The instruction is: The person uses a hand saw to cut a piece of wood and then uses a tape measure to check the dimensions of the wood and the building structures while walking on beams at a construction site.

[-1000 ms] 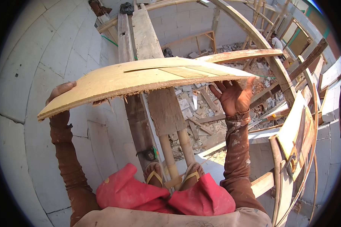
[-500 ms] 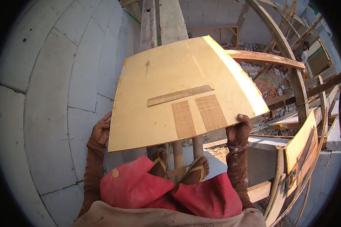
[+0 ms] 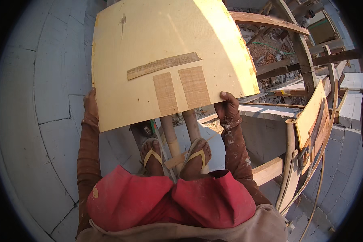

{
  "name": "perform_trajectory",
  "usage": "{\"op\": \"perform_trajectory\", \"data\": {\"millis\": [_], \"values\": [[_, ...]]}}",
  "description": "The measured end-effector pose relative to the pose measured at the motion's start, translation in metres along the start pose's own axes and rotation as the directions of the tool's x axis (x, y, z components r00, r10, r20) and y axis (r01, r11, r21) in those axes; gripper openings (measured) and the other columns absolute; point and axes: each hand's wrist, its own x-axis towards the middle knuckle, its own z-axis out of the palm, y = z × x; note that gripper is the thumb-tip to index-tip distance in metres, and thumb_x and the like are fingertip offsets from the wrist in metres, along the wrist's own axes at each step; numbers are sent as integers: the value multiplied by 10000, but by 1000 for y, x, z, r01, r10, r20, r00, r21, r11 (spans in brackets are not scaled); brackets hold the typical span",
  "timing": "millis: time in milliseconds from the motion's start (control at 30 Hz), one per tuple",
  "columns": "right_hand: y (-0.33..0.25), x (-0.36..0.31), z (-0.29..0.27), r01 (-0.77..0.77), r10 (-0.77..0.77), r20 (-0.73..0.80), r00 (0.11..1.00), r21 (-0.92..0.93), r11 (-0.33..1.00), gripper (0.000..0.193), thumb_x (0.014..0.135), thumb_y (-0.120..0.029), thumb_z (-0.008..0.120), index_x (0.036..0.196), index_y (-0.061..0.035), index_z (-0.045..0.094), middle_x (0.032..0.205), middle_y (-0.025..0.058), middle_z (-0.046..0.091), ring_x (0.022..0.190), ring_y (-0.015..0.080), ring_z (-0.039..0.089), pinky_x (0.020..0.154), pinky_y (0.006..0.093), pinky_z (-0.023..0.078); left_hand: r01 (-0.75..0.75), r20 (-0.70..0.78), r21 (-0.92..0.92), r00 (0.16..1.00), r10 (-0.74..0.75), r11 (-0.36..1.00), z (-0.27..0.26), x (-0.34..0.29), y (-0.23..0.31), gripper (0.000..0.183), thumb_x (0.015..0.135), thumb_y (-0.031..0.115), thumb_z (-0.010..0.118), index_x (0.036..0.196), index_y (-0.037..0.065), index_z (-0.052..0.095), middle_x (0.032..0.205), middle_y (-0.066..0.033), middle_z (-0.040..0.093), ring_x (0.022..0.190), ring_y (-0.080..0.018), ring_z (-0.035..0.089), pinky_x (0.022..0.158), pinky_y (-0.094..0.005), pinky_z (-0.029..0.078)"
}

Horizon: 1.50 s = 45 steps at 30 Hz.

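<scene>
A pale yellow plywood sheet [image 3: 117,52] is held out in front of me, its near edge above my feet. Brown wood-grained pieces lie on its face: a long strip [image 3: 165,64] across and two short rectangles [image 3: 165,92] below it. My left hand [image 3: 91,104] is closed on the left side near the close corner; its fingertips are mostly hidden behind the sheet. At the near edge, towards the right, my right hand [image 3: 227,105] grips with the thumb on top and the other fingers underneath. Sunlight falls along the sheet's right side.
A grey block wall [image 3: 54,88] rises on my left. My sandalled feet [image 3: 152,163] stand by bamboo poles [image 3: 172,135] and a short wooden crosspiece. Timber beams [image 3: 268,22] and rubble lie beyond; another plywood piece [image 3: 310,117] leans at right. A person [image 3: 309,14] is far off, upper right.
Held in both hands, the sheet now sits farther up and left in the picture, its far edge out of frame. The surroundings have shifted too, and more of my arms and feet shows.
</scene>
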Motion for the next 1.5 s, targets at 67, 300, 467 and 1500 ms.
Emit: {"op": "perform_trajectory", "data": {"millis": [67,300,467,1500], "values": [[3,19,-21,-15,15,-37,999,11,1000,448,760,20,546,1184,30,404,1133,155,506,1067,270,504,937,393,434,2,-86,150,996,11,989,27,34,-5,383,888,256,407,952,-93,552,843,-135,606,699,-214,623,577,-292,509],[58,12,-54,-426,289,-366,884,-378,822,437,800,-271,632,1114,-4,488,1057,113,571,916,214,587,714,282,516,138,-165,311,982,-89,940,7,84,-48,380,860,260,485,1127,-1,553,1002,-102,613,882,-210,583,802,-312,430],[146,-42,-18,219,370,195,908,-976,-22,470,748,-228,648,1177,-132,481,1083,115,551,956,244,558,742,332,485,54,-156,322,988,-3,945,-23,87,-62,419,865,266,485,1183,-7,498,1073,-108,580,953,-200,554,815,-308,421],[143,-27,20,-65,512,300,805,-813,579,721,639,-247,764,1241,-76,406,1057,115,527,977,174,515,785,292,457,262,697,231,627,-347,937,104,-98,-71,472,845,305,460,1190,-16,441,1113,-99,520,974,-167,530,829,-275,444]]}}
